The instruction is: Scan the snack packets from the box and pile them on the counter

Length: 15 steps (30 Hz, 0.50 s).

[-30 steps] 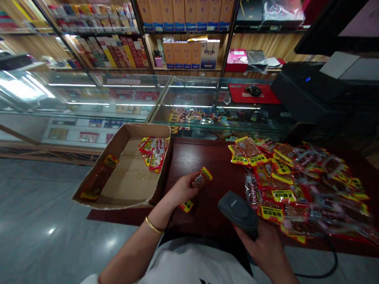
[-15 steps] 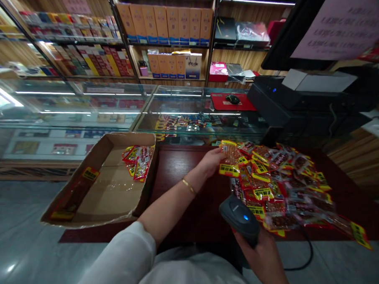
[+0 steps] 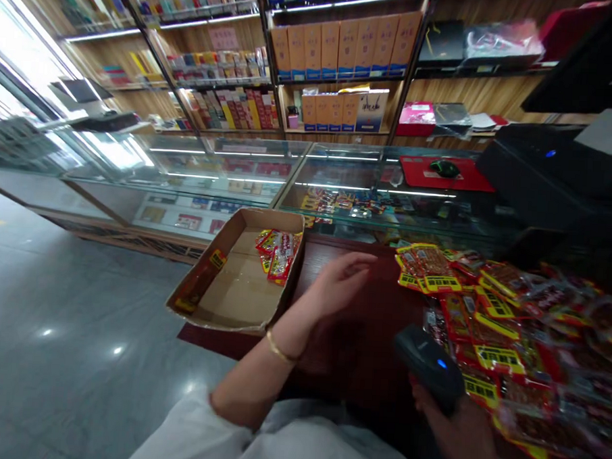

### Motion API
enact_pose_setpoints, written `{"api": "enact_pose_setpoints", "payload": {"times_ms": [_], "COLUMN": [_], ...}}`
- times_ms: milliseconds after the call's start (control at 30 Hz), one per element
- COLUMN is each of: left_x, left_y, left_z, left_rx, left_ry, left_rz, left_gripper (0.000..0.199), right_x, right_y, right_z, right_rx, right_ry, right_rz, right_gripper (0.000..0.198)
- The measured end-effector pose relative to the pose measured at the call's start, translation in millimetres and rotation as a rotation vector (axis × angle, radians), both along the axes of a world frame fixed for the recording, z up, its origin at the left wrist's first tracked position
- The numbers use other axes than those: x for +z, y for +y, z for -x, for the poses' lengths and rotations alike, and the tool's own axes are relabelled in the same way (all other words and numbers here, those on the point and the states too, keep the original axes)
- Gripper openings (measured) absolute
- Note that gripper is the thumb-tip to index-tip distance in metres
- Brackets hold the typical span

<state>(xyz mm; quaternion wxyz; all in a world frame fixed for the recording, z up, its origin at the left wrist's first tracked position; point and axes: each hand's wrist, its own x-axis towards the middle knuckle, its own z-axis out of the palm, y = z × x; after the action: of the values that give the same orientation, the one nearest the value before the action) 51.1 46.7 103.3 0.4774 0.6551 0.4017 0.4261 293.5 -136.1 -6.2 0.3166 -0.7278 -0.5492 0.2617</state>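
My left hand [image 3: 340,284], with a gold bangle at the wrist, is over the dark red tabletop [image 3: 378,314], fingers stretched out and nothing in them. To its right lies a heap of snack packets [image 3: 499,326] in red, yellow and clear wrapping. A few packets [image 3: 429,265] sit fanned together at the heap's near-left corner. My right hand [image 3: 457,419] is wrapped round a black barcode scanner [image 3: 429,367] with a lit blue light, just left of the heap. Left of my left hand stands an open cardboard box [image 3: 236,304] with several packets [image 3: 280,252] inside.
Behind the table runs a glass display counter [image 3: 227,165], with a mouse [image 3: 444,168] on a red mat [image 3: 414,173]. A dark machine [image 3: 546,179] stands at the right. Shelves with boxes [image 3: 339,51] line the back wall.
My left hand has let go of a packet at the heap's left edge and drawn back leftward, fingers now free. The view has turned left. My right hand still holds the scanner.
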Motion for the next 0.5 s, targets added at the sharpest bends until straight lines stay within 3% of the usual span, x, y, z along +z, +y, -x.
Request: {"api": "enact_pose_setpoints", "payload": {"times_ms": [133, 233, 333, 500], "left_x": [18.3, 8.8, -6.1, -20.6], "left_y": [-1, 26, 59, 90], "left_z": [120, 165, 169, 143], "left_rx": [0.302, 0.296, 0.240, 0.202], "left_ry": [0.466, 0.914, 1.150, 1.180], "left_rz": [-0.059, 0.015, 0.012, 0.006], "left_gripper": [0.035, 0.043, 0.055, 0.064], "right_x": [-1, 2, 4, 4], "right_y": [19, 25, 25, 18], "right_z": [20, 33, 39, 39], "right_rx": [-0.019, -0.019, 0.002, -0.020], "right_ry": [0.229, 0.289, 0.310, 0.292], "right_rz": [0.062, 0.009, -0.019, -0.025], "right_gripper": [0.049, 0.045, 0.042, 0.042]}}
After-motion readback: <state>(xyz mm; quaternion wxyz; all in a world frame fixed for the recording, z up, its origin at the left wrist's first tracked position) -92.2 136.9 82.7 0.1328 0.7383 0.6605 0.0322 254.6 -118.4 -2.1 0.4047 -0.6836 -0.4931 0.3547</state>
